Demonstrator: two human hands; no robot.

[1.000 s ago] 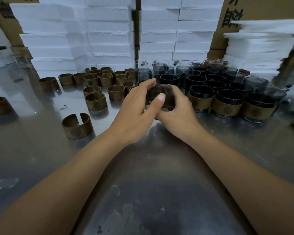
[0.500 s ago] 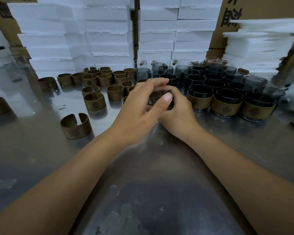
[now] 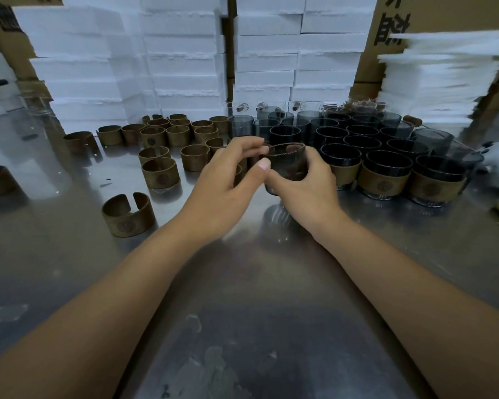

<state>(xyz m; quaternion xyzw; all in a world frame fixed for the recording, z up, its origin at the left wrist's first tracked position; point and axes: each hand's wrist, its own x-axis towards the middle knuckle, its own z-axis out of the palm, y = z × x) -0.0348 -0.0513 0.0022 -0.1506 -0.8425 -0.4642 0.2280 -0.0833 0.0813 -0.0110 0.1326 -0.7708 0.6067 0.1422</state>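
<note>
A dark smoked glass cup (image 3: 287, 162) is held just above the steel table, at the centre of the view. My right hand (image 3: 308, 188) grips its right side and base. My left hand (image 3: 228, 182) is at the cup's left, its fingers curled at the rim and its thumb against the near side. Whether a brown sleeve sits on this cup is hidden by the hands. Several loose brown split sleeves (image 3: 160, 171) stand to the left, one (image 3: 128, 214) nearer me. To the right, dark cups wearing brown sleeves (image 3: 385, 180) line up in a row.
More bare dark cups (image 3: 357, 139) stand in rows behind the sleeved ones. White foam boxes (image 3: 185, 53) are stacked along the back, with cardboard cartons behind and a pile of white sheets (image 3: 438, 76) at right. The steel table (image 3: 242, 312) stretches toward me.
The cup has come up and shifted a little right in my right hand, so its rim now shows. My left fingers have opened slightly around its left side.
</note>
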